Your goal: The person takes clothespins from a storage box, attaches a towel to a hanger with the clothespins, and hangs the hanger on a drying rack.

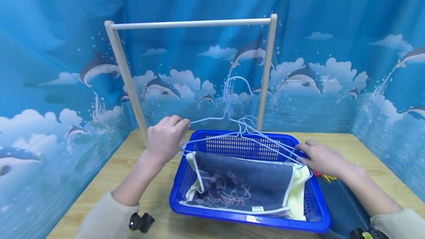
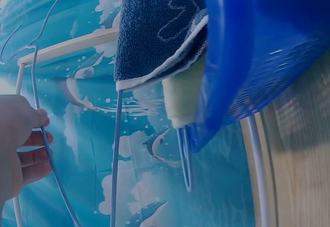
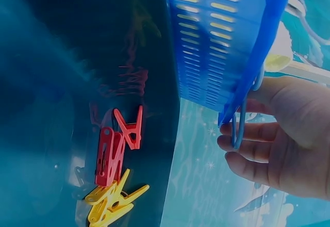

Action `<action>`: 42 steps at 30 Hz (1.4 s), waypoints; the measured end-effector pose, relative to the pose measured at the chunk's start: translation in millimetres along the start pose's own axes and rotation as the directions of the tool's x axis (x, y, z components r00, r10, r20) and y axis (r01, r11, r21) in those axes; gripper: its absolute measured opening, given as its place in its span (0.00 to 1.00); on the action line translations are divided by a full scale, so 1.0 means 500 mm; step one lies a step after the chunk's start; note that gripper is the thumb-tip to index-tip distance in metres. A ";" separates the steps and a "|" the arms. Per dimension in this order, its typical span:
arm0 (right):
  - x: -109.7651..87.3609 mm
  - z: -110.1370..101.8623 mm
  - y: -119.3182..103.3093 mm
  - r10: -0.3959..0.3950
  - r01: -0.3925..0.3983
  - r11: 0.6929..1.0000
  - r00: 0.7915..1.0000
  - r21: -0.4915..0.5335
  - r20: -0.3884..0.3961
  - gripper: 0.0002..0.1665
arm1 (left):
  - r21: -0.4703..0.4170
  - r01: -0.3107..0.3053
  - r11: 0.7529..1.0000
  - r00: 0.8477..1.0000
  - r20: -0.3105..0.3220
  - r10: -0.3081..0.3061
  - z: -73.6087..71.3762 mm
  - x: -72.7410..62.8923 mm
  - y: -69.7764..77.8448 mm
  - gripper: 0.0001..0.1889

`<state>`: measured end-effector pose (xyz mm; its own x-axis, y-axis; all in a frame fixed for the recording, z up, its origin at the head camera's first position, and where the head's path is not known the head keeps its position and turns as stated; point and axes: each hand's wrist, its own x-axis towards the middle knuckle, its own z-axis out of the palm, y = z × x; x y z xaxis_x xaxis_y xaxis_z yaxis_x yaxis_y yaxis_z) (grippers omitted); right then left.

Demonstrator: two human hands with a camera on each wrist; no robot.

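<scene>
A light blue wire hanger [image 1: 228, 110] stands hook-up over the basket. My left hand [image 1: 167, 139] pinches its left shoulder between thumb and fingers, as the left wrist view also shows. At the hangers' right ends, my right hand [image 1: 323, 159] has its fingers curled round the blue wire [image 3: 241, 126] beside the basket rim. Lower hangers [image 1: 240, 130] of the same kind overlap behind it. A navy towel [image 1: 239, 183] with a white edge and a cartoon outline drapes in the blue plastic basket [image 1: 318, 227], over a pale yellow towel [image 1: 297, 202].
Behind the basket stands a wooden rack with a white rail [image 1: 190, 24]. To the right sits a dark glossy container [image 1: 345, 202] with red clothespins [image 3: 110, 157] and yellow clothespins [image 3: 113, 204] in it. Everything is on a wooden table [image 1: 132, 180] before a dolphin-print curtain.
</scene>
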<state>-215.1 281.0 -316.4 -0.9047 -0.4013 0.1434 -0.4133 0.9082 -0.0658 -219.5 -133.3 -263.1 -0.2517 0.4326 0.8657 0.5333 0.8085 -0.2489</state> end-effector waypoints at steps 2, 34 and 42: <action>0.001 -0.002 -0.002 0.005 -0.005 1.000 1.000 0.000 0.007 0.21 | -0.009 0.002 1.000 1.000 -0.011 -0.002 -0.005 0.004 -0.002 0.03; -0.008 -0.017 -0.007 0.035 -0.042 0.997 0.995 0.071 0.098 0.46 | 0.024 0.058 0.998 0.998 -0.037 -0.057 -0.066 0.057 -0.025 0.03; -0.005 -0.016 -0.007 0.013 -0.019 0.997 0.997 0.080 0.078 0.47 | 0.046 0.085 0.995 0.996 -0.043 -0.083 -0.080 0.075 -0.037 0.04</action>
<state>-210.8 279.9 -308.5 -0.9154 -0.3973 0.0647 -0.4025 0.9035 -0.1470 -206.3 -147.8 -208.5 -0.2602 0.3463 0.9013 0.4720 0.8599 -0.1942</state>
